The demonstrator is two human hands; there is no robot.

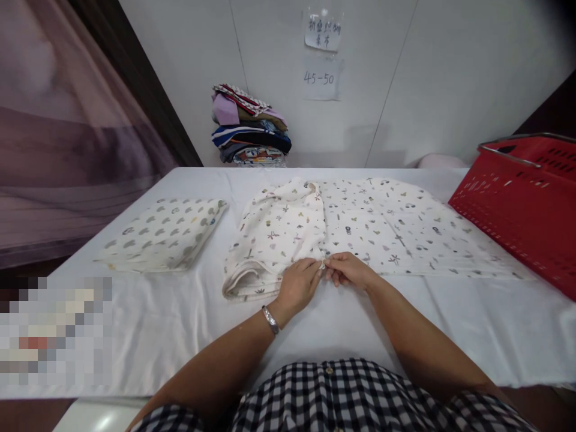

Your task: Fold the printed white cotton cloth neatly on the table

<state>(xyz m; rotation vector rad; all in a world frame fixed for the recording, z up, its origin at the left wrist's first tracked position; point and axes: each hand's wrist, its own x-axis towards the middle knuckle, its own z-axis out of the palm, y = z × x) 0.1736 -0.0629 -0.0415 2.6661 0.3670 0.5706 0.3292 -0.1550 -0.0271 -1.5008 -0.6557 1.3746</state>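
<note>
A white cloth with small printed motifs point(360, 222) lies across the table, its left part folded over on itself with a rounded, loose fold at the near left. My left hand point(300, 282), with a silver bracelet at the wrist, rests at the near edge of the folded part, its fingers closed on the cloth's edge. Right beside it, my right hand point(348, 271) pinches the same edge near the corner of the folded layer. The fingertips of both hands almost meet. Toward the right, the cloth lies flat in a long strip.
A folded cloth with grey-green motifs point(166, 231) lies at the left on the white-covered table point(180, 336). A red basket point(522, 204) stands at the right, against the cloth's far end. Behind the table's back edge is a stack of folded fabrics point(252, 129). Paper signs point(321, 78) hang on the wall.
</note>
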